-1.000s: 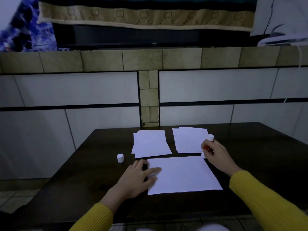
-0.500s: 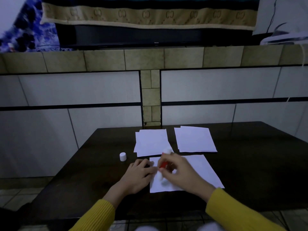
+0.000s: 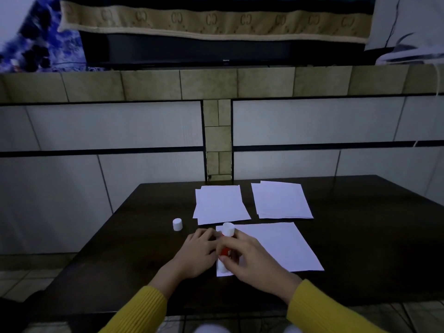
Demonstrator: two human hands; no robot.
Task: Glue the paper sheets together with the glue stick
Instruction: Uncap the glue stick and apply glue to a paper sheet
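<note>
Glue stick [image 3: 225, 248], red-white, uncapped, pinched by right hand [image 3: 249, 258] on near paper sheet [image 3: 276, 246]; left hand [image 3: 198, 251] flat, pressing sheet edge.

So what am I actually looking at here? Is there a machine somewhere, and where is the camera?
There is no machine: a person in yellow sleeves is working with bare hands. The single picture comes from a wide-angle camera worn on the person's head, looking forward and down, so the arms enter from the bottom. On the dark wooden table lies a single white paper sheet nearest the person, with two small stacks of white sheets behind it: a left stack and a right stack. A small white cap stands upright on the table, left of the papers. The right hand grips a red and white glue stick over the near sheet's left edge. The left hand rests at that same edge, seemingly steadying the sheet.
</note>
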